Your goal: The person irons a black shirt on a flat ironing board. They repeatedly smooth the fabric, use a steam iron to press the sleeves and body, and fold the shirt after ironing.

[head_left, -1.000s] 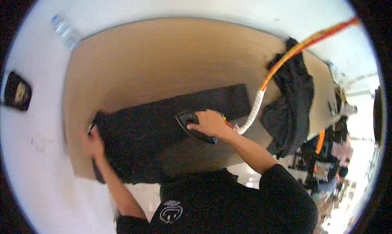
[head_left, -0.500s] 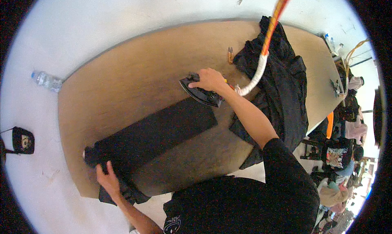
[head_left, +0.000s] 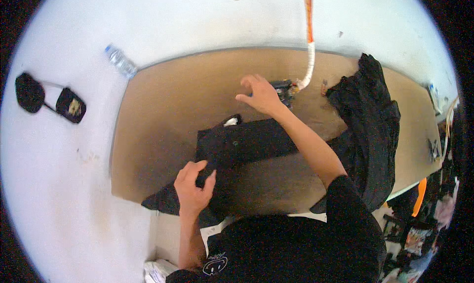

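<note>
A black garment (head_left: pixel 242 145) lies flat across the brown ironing table (head_left: pixel 163 110), one end hanging over the near edge. My left hand (head_left: pixel 193 187) grips the garment's fabric near the front edge. My right hand (head_left: pixel 260 94) hovers over the table with fingers spread and nothing in it, just left of the dark iron (head_left: pixel 283 88), which stands at the back of the table. The iron's white and orange cord (head_left: pixel 309 41) rises from it toward the top of the view.
A heap of black clothes (head_left: pixel 371 130) lies on the table's right part. A plastic bottle (head_left: pixel 120 62) rests on the white floor beyond the table's left corner, with two dark objects (head_left: pixel 49 98) farther left. Clutter fills the far right edge.
My right hand set the iron down at the back of the table and let go of it. My left hand shifted along the garment and now grips it nearer the middle.
</note>
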### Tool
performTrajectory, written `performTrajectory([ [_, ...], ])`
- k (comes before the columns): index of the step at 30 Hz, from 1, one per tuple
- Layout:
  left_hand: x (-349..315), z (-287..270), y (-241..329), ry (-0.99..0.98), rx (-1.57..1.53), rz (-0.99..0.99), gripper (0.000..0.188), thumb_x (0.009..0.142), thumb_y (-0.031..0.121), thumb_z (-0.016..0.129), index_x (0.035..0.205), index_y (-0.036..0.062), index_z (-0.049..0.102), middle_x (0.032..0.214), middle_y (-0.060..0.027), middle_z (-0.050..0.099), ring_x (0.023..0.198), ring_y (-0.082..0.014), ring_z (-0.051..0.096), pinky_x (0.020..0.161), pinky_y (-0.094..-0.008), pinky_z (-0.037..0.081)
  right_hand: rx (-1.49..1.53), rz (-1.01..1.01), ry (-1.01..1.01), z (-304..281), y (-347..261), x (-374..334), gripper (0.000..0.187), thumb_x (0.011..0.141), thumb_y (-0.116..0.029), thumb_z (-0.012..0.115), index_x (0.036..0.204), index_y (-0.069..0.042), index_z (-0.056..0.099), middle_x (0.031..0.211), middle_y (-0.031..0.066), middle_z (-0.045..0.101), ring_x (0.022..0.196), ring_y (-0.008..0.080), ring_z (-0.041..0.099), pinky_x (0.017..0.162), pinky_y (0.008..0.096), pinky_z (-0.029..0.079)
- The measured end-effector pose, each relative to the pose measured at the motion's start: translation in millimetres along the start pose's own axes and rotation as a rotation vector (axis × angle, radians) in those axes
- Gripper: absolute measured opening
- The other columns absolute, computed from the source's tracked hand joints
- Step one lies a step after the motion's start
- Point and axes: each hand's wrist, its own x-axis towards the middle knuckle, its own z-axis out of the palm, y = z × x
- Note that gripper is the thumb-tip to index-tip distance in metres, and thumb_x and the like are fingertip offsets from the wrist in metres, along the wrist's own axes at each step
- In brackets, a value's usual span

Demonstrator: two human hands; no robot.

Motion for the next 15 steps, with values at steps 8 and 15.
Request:
performTrajectory([
  [8,-28,-35,-18,-0.099,-0.021,0.209,0.036,0.064,0.012,0.076,0.099,0.0138,0.069,0.083,-0.0045,0.059,0.072,-0.0252,0.059,0.062,-0.036,0.042,0.172,-0.41,-0.271,-37,-154,-96,0.028,0.084,-0.031,0.079,0.089,-0.006,0.067,0.088,0.008,0.058,0.088,0.0286,0.058,0.079,0.0403,0.046],
  [15,-69,-51,-59,-0.154,-0.115,0.179,0.04,0.066,0.016,0.076,0.104,0.0159,0.066,0.092,-0.0019,0.059,0.086,-0.0238,0.059,0.078,-0.0392,0.04,0.074,-0.051,0.125,-28,-217,-202,0.019,0.077,-0.024,0.083,0.083,-0.01,0.071,0.08,0.008,0.065,0.073,0.0271,0.062,0.064,0.0368,0.049],
])
